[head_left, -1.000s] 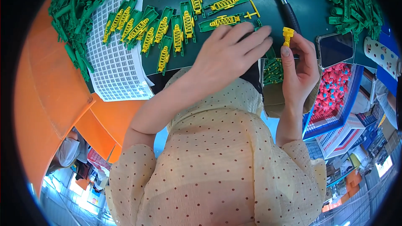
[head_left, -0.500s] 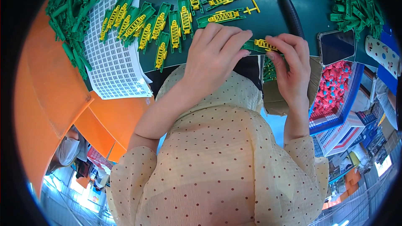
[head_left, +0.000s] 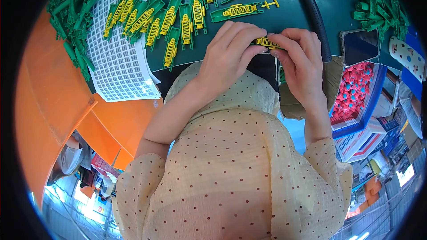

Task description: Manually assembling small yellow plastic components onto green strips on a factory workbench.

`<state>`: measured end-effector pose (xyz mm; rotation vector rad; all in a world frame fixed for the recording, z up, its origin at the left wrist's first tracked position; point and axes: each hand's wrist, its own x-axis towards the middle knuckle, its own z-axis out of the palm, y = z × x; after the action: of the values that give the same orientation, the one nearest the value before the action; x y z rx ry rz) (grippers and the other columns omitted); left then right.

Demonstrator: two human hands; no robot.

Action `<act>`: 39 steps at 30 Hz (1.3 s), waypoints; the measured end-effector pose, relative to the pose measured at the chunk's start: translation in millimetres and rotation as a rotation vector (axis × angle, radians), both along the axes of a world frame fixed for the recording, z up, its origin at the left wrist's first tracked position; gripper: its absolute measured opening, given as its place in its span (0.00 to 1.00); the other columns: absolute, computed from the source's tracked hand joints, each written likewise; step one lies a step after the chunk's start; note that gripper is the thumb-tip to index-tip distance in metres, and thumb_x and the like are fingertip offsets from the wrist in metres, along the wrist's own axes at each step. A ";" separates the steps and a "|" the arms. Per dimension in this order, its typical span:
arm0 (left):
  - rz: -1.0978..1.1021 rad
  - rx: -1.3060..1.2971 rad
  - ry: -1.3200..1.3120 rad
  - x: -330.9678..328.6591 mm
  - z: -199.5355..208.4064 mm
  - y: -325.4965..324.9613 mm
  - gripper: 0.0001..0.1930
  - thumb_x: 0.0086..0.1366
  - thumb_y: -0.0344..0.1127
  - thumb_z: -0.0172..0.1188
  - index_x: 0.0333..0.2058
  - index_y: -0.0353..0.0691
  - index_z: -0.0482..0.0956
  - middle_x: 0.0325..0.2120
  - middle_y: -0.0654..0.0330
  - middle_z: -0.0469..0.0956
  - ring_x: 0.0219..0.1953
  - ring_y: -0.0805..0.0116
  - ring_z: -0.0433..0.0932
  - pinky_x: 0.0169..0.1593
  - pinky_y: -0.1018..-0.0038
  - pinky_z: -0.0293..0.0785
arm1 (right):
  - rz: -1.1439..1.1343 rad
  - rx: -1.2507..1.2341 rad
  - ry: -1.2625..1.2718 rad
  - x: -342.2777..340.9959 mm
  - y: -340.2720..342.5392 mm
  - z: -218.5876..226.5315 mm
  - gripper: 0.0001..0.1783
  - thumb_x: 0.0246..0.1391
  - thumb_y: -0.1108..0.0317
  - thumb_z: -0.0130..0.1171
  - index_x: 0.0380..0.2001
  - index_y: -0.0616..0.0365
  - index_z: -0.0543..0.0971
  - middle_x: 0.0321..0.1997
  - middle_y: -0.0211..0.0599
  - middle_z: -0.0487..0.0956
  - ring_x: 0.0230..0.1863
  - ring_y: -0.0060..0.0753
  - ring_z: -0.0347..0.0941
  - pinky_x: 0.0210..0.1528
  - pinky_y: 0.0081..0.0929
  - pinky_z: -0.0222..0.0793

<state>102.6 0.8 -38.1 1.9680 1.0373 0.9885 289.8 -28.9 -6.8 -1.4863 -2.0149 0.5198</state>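
Note:
Between my two hands, over the table's near edge, is a green plastic piece with a yellow ladder-like insert [head_left: 266,42]. My left hand [head_left: 229,55] pinches its left end, most of which the fingers hide. Thumb and fingers of my right hand [head_left: 299,58] close on its right end. Just beyond, two similar green-and-yellow pieces [head_left: 238,10] lie sideways, beside a loose yellow T-shaped part [head_left: 271,1]. Several more such pieces [head_left: 186,26] stand in a slanting row to the left, some resting on printed white sheets [head_left: 120,62].
Heaps of green plastic parts [head_left: 73,13] lie at the far left and far right. A black-handled metal tool [head_left: 316,22] and a dark phone [head_left: 361,46] lie right of my hands. Below the right edge are a cardboard box [head_left: 296,102] and a blue-rimmed basket [head_left: 371,106] of pink pieces.
My right hand has moved left, close against my left hand, bringing the piece with it. The piece's green left end is now more covered by fingers. The whole view has shifted slightly.

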 end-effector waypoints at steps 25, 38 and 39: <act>-0.047 0.042 -0.029 -3.6 -4.2 2.9 0.12 0.53 0.23 0.70 0.37 0.39 0.83 0.37 0.59 0.81 0.38 0.60 0.78 0.40 0.69 0.78 | 0.001 -0.023 -0.098 -0.7 2.9 9.9 0.17 0.44 0.77 0.69 0.41 0.52 0.83 0.38 0.31 0.76 0.40 0.36 0.72 0.43 0.32 0.64; -0.070 0.152 0.064 -5.0 0.6 4.6 0.15 0.50 0.20 0.70 0.38 0.38 0.84 0.38 0.56 0.82 0.35 0.60 0.78 0.37 0.72 0.76 | -0.007 -0.111 -0.007 -6.1 9.8 7.9 0.15 0.44 0.79 0.68 0.37 0.55 0.81 0.39 0.35 0.77 0.42 0.41 0.71 0.46 0.36 0.66; -0.058 0.141 0.043 -4.2 0.3 3.4 0.12 0.51 0.22 0.69 0.36 0.36 0.82 0.37 0.56 0.81 0.35 0.60 0.77 0.38 0.71 0.76 | 0.010 -0.096 0.000 -6.7 9.6 7.4 0.15 0.44 0.79 0.68 0.37 0.55 0.81 0.39 0.35 0.77 0.42 0.41 0.71 0.46 0.36 0.66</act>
<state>98.4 4.1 -37.8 2.1300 0.9507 1.0156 283.1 -19.3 0.6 -1.5338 -2.0237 0.6284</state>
